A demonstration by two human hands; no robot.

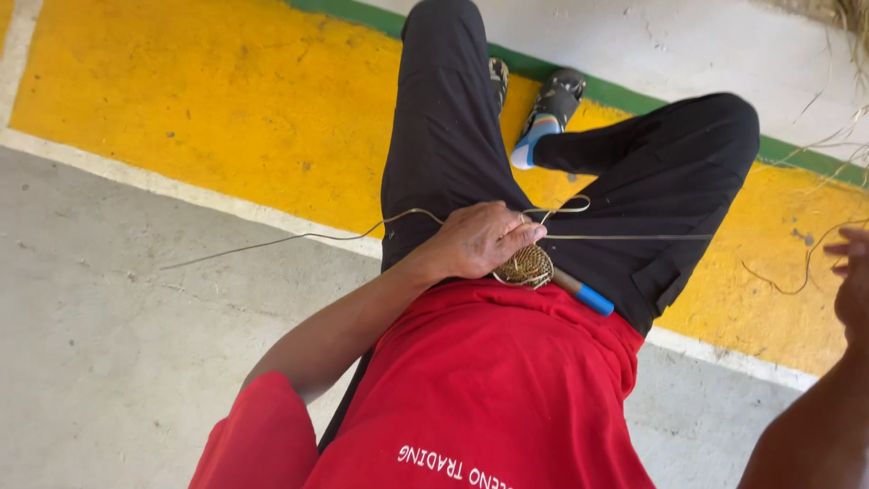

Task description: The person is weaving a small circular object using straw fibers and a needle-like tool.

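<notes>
On the lap, the left hand (477, 240) lies palm down, fingers curled and clamped on a small round woven coil (525, 266). Beside the coil, touching it, a tool handle with a blue tip (594, 300) rests against the black trousers (444, 136). One thin strand (272, 243) trails left over the grey floor (100, 362); another (634, 237) runs taut toward the right hand (853, 276), raised at the frame edge, fingers apart; its hold on the strand cannot be told. White print crosses the red shirt (489, 380), low on the chest
</notes>
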